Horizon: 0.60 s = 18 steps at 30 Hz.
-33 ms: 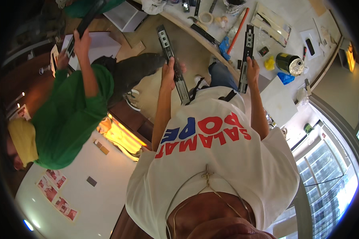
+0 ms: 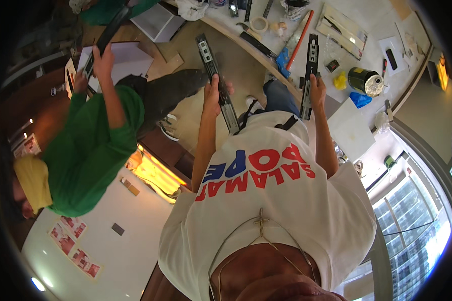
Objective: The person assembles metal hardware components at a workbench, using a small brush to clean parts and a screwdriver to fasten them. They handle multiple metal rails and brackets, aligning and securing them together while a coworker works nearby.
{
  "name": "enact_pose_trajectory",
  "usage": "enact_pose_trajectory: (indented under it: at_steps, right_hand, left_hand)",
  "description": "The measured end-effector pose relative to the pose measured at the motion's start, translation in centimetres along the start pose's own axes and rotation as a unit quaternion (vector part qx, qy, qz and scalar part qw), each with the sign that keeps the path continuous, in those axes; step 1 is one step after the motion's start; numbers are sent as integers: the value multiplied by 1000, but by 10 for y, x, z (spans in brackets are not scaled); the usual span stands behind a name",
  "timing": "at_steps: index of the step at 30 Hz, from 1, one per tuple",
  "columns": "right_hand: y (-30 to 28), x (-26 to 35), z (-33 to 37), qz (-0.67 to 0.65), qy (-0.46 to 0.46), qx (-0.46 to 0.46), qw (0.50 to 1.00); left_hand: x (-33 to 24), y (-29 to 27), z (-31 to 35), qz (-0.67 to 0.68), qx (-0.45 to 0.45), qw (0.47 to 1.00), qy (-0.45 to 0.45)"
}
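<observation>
My left hand [image 2: 213, 95] is closed around the lower middle of a black and silver drawer slide [image 2: 206, 52]. Its far end points up and slightly left, while its near end reaches down to the front of my white shirt. In my right hand [image 2: 318, 91] is a second drawer slide [image 2: 312, 52], held nearly upright beside the workbench edge. Both slides are apart from each other, with slots and holes showing along their metal faces. My fingers partly hide the middle of each slide.
Left of me, a co-worker in green [image 2: 98, 145] holds a long dark strip [image 2: 110, 32]. The cluttered workbench [image 2: 346, 118] carries a tape roll [image 2: 258, 24], hammer [image 2: 251, 31], red rod [image 2: 300, 37], metal can [image 2: 365, 81] and phone [image 2: 391, 58]. A white box [image 2: 158, 24] stands beyond.
</observation>
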State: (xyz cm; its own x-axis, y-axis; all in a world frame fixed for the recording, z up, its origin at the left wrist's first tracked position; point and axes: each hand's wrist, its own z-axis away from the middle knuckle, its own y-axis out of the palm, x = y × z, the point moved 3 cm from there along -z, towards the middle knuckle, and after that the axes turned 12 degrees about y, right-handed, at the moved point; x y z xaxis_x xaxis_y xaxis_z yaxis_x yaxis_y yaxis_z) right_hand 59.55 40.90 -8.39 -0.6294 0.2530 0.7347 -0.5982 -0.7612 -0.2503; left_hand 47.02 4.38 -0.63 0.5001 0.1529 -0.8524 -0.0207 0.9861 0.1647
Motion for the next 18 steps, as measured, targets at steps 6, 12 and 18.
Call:
enact_pose_trajectory:
  at_steps: [6, 12, 18]
  right_hand:
    - [-7, -30, -75, 79, 20, -13, 997]
    - [-13, 9, -130, 180, -14, 15, 984]
    - [-8, 67, -157, 270, -79, 38, 959]
  left_hand:
    - [-11, 36, -45, -18, -42, 998, -33]
    - [-29, 68, -77, 19, -16, 999, -24]
    - [-43, 92, -81, 44, 17, 999, -19]
